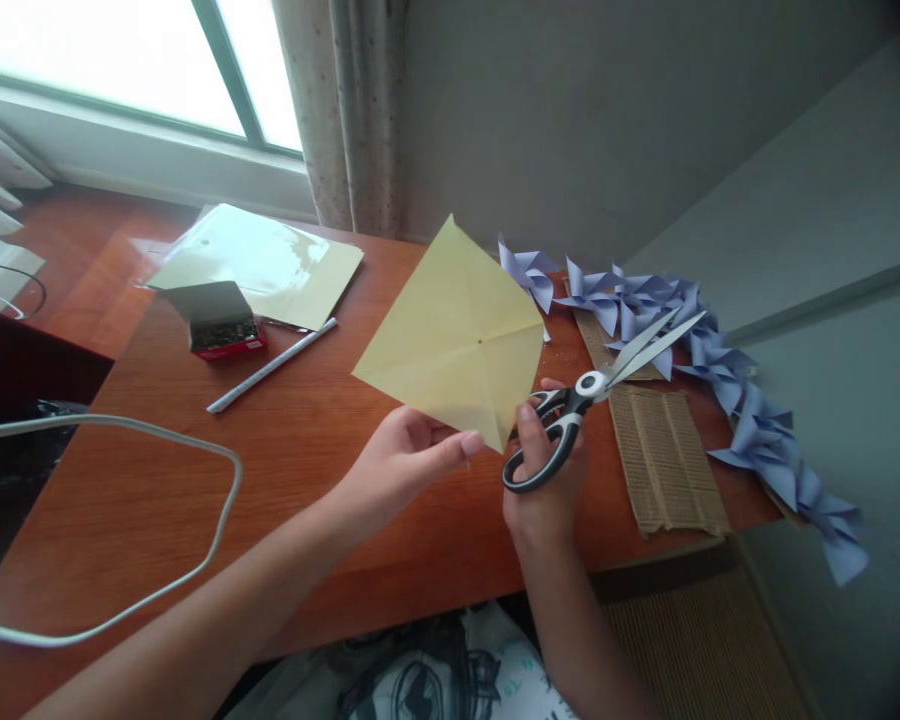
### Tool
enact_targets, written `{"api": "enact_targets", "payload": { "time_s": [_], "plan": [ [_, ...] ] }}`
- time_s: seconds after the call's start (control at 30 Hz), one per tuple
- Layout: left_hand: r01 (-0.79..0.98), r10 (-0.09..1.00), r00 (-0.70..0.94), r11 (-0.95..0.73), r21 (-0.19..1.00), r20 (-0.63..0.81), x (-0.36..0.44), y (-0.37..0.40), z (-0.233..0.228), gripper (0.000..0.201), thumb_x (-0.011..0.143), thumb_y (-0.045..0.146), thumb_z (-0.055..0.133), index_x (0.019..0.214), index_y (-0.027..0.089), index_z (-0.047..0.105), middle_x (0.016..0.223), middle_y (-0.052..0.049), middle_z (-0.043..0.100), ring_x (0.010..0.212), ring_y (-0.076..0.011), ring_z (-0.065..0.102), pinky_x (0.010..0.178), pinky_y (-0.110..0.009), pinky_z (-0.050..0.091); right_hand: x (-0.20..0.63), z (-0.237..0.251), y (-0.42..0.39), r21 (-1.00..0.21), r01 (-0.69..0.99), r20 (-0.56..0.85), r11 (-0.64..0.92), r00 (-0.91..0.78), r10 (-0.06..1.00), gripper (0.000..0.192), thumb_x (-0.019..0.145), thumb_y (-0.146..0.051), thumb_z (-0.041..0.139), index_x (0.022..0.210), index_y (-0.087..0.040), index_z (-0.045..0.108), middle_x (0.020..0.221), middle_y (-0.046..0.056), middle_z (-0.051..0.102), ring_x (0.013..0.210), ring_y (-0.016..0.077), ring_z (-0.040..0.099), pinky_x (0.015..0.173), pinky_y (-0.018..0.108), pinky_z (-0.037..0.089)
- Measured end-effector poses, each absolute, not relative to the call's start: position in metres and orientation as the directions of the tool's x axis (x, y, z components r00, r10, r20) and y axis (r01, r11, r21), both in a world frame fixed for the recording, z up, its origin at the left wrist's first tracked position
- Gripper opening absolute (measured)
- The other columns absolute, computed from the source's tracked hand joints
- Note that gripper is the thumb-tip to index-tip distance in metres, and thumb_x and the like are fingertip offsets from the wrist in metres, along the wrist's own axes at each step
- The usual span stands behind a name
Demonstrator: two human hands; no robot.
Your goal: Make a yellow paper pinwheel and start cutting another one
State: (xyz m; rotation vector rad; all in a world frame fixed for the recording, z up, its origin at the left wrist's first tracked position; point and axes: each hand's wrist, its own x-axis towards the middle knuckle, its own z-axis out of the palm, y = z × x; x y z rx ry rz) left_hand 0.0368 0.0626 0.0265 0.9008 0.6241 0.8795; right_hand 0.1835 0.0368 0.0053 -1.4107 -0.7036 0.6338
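A square of yellow paper [442, 330] with fold creases and a small dark dot near its middle is held up over the table. My left hand [412, 450] pinches its lower edge, thumb on top and fingers behind. In my right hand [547, 490] is a pair of scissors [591, 384] with black and white handles. Its blades stand slightly apart and point up and to the right, away from the paper. My right fingers pass through the handle loops, close to the paper's lower right corner.
Purple paper pinwheels [667, 300] line the table's right side, near a piece of corrugated cardboard [667, 460]. On the left lie a small red box [229, 340], a rolled paper stick [270, 367] and yellow sheets in a clear sleeve [247, 260]. A white cable [232, 480] loops over the wooden table [307, 440].
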Motion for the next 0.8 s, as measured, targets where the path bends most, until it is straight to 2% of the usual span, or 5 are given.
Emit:
{"api": "enact_targets", "payload": {
  "time_s": [0.07, 0.17, 0.53, 0.7, 0.8],
  "plan": [
    [-0.322, 0.899, 0.385, 0.342, 0.883, -0.208, 0.039, 0.063, 0.028, 0.020, 0.082, 0.034, 0.079, 0.074, 0.016, 0.075, 0.077, -0.005, 0.074, 0.075, -0.0157, 0.066, 0.068, -0.022, 0.050, 0.178, 0.005, 0.033, -0.992, 0.109, 0.116, 0.061, 0.620, 0.776, 0.035, 0.083, -0.033, 0.072, 0.113, -0.021, 0.061, 0.089, 0.000, 0.064, 0.070, 0.0123, 0.060, 0.065, 0.026, 0.050],
    [-0.303, 0.916, 0.309, 0.349, 0.887, -0.255, 0.036, 0.066, 0.029, 0.017, 0.077, 0.030, 0.083, 0.076, 0.015, 0.076, 0.072, -0.003, 0.073, 0.067, -0.0138, 0.062, 0.061, -0.021, 0.048, 0.176, 0.006, 0.029, -0.984, 0.164, 0.151, 0.066, 0.587, 0.796, 0.034, 0.084, -0.033, 0.070, 0.114, -0.021, 0.060, 0.089, 0.000, 0.065, 0.071, 0.0139, 0.062, 0.067, 0.028, 0.052],
    [-0.231, 0.905, 0.337, 0.345, 0.910, -0.258, 0.029, 0.070, 0.031, 0.018, 0.073, 0.026, 0.084, 0.064, 0.015, 0.073, 0.070, -0.004, 0.074, 0.066, -0.0151, 0.064, 0.062, -0.021, 0.049, 0.187, 0.005, 0.027, -0.987, 0.150, 0.133, 0.062, 0.530, 0.837, 0.037, 0.083, -0.033, 0.072, 0.116, -0.021, 0.062, 0.089, 0.000, 0.064, 0.068, 0.0134, 0.062, 0.065, 0.028, 0.053],
    [-0.270, 0.888, 0.375, 0.379, 0.885, -0.266, 0.030, 0.067, 0.033, 0.019, 0.072, 0.025, 0.086, 0.086, 0.016, 0.078, 0.078, -0.005, 0.077, 0.070, -0.0184, 0.067, 0.066, -0.025, 0.053, 0.187, 0.006, 0.026, -0.989, 0.128, 0.129, 0.070, 0.543, 0.830, 0.036, 0.084, -0.031, 0.072, 0.117, -0.023, 0.061, 0.088, -0.001, 0.063, 0.070, 0.0123, 0.060, 0.067, 0.026, 0.051],
    [-0.271, 0.889, 0.368, 0.384, 0.883, -0.273, 0.029, 0.067, 0.033, 0.018, 0.071, 0.027, 0.087, 0.079, 0.015, 0.077, 0.075, -0.005, 0.076, 0.066, -0.0184, 0.066, 0.065, -0.026, 0.053, 0.186, 0.006, 0.026, -0.989, 0.134, 0.129, 0.065, 0.551, 0.824, 0.035, 0.083, -0.031, 0.072, 0.116, -0.023, 0.061, 0.089, -0.001, 0.063, 0.070, 0.0126, 0.060, 0.067, 0.027, 0.051]
  ]
}}
